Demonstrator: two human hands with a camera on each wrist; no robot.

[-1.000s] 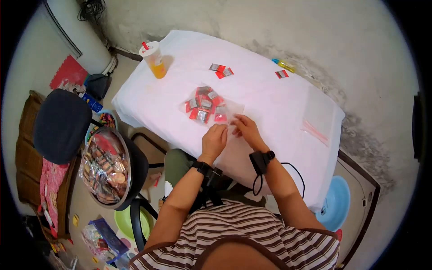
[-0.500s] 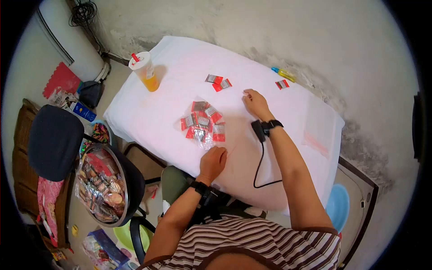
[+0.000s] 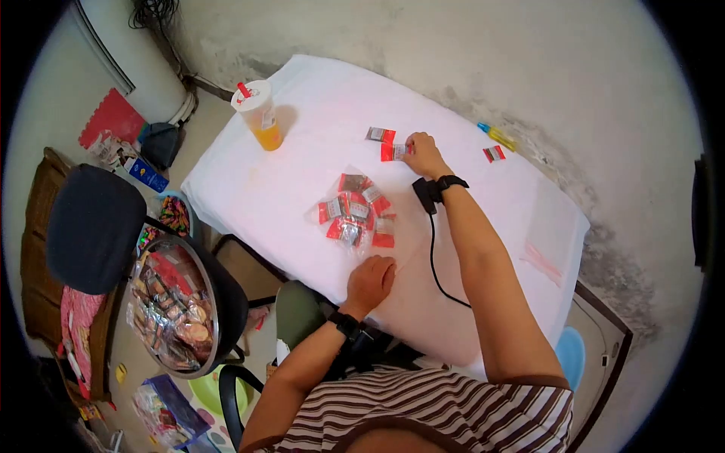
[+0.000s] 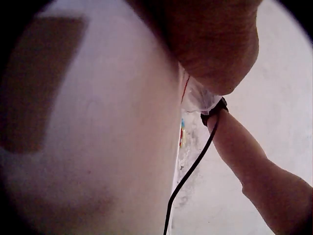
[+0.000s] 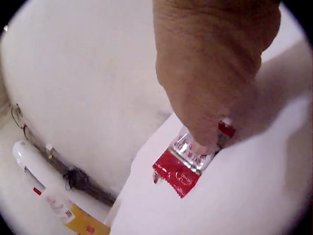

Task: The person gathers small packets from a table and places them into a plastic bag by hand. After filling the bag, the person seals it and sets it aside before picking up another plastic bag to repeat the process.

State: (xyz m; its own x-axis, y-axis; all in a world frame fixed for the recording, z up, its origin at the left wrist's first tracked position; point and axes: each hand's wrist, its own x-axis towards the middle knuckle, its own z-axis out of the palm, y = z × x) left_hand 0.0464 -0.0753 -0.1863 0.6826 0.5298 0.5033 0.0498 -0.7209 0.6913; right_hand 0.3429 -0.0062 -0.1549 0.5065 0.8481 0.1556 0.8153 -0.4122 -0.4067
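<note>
On the white cloth lies a clear bag (image 3: 355, 210) holding several red-and-grey packets. My left hand (image 3: 370, 285) is at its near edge, fingers curled round the plastic; the fingertips are hidden. In the left wrist view, crumpled clear plastic (image 4: 201, 96) with a red line beside it shows past the left hand (image 4: 215, 44). Farther back, my right hand (image 3: 425, 158) pinches a loose red packet (image 3: 389, 152). The right wrist view shows the right hand (image 5: 215, 73) with a fingertip on that packet (image 5: 177, 174). A second loose packet (image 3: 381, 135) lies just behind it.
A lidded cup with orange drink (image 3: 264, 124) stands at the back left. Another packet (image 3: 494, 154) and a yellow-blue tube (image 3: 497, 137) lie back right. Flat bags with pink lines (image 3: 541, 263) lie at the right. A tub of packaged items (image 3: 177, 306) stands left, beside a chair (image 3: 97, 226).
My right hand has left the clear bag and gone back to the loose packets, where it has taken hold of one. My left hand has moved a little nearer the table's front edge.
</note>
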